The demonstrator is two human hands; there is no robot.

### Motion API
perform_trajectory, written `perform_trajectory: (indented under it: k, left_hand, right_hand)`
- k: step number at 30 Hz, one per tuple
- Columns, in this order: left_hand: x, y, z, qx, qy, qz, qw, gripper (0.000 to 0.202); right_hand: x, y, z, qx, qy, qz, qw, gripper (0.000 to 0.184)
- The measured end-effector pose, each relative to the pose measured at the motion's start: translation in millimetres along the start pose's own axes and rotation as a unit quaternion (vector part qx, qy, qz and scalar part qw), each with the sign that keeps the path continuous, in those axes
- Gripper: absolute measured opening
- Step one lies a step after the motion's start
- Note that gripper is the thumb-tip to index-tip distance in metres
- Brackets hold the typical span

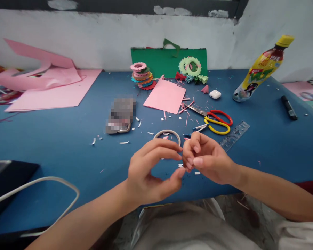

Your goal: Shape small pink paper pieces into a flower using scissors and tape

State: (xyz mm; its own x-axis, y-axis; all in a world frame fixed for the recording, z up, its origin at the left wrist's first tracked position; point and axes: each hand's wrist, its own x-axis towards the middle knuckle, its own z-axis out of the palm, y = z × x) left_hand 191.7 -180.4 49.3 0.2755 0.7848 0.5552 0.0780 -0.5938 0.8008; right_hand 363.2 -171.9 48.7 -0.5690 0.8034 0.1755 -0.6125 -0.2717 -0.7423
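Note:
Both hands are above the front of the blue table, fingertips almost meeting. My left hand has its thumb and fingers apart in a C shape, with nothing visible between them. The fingers of my right hand are curled in, thumb pressed towards them; anything they hold is too small or hidden to make out. Just behind the hands lies a roll of tape, partly covered by my left fingers. Scissors with red and yellow handles, a clear ruler and a folded pink paper lie further back.
Paper scraps dot the table. A phone, stacked paper rings, a green sheet, a white earbud case, a leaning-looking bottle and a black marker stand or lie around. A white cable curves at left.

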Motion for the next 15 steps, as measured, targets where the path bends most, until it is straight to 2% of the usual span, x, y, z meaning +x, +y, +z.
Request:
perform_trajectory:
  k: [2,9,15]
  left_hand:
    - [-2.8,-1.1,0.5,0.049,0.009,0.042,0.998,0.034]
    - [-0.8,2.3,-2.2,0.118,0.029,0.063,0.991,0.040]
    - [2.6,5.6,-3.9,0.127,0.022,0.068,0.989,0.038]
  right_hand:
    - [-1.7,1.9,0.8,-0.036,0.016,-0.018,0.999,0.022]
    - [-2.9,-0.1,5.5,-0.121,0.121,-0.037,0.984,0.033]
    - [-3.6,-2.7,7.1,-0.154,0.138,-0.038,0.978,0.035]
